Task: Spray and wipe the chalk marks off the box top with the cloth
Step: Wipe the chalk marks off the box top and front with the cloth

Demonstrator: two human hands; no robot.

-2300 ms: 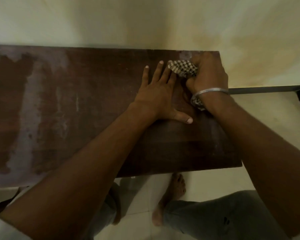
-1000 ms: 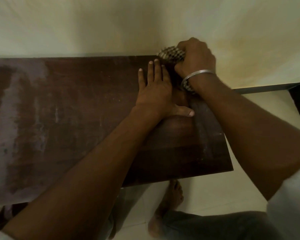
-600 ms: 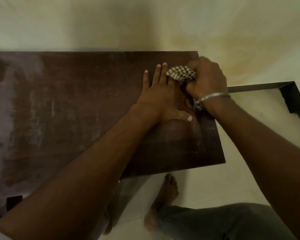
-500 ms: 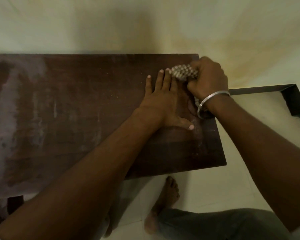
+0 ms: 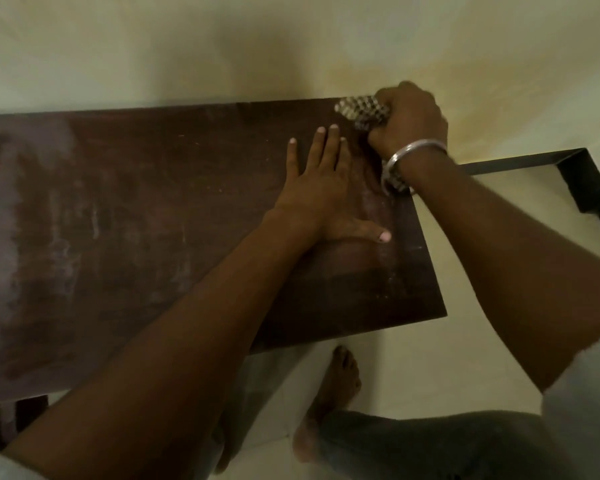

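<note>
The checked cloth (image 5: 359,111) has gone from beside the left fingertips up to the far right corner of the dark box top (image 5: 160,209), upper right of centre in the frame, so this stroke has reached the back edge. Pale smears (image 5: 11,209) at frame left, perhaps chalk or drying spray in this dim light, look unwiped. The right hand (image 5: 407,123) bunches the cloth in curled fingers, while the left hand (image 5: 321,188) lies flat just below it, fingers straight and close together, thumb splayed.

Open room leftward on the box top (image 5: 136,220)
I see the wall (image 5: 187,46) closing the far edge; the flat left hand (image 5: 321,188) blocks the right corner; a dark frame (image 5: 534,161) stands beyond.
</note>
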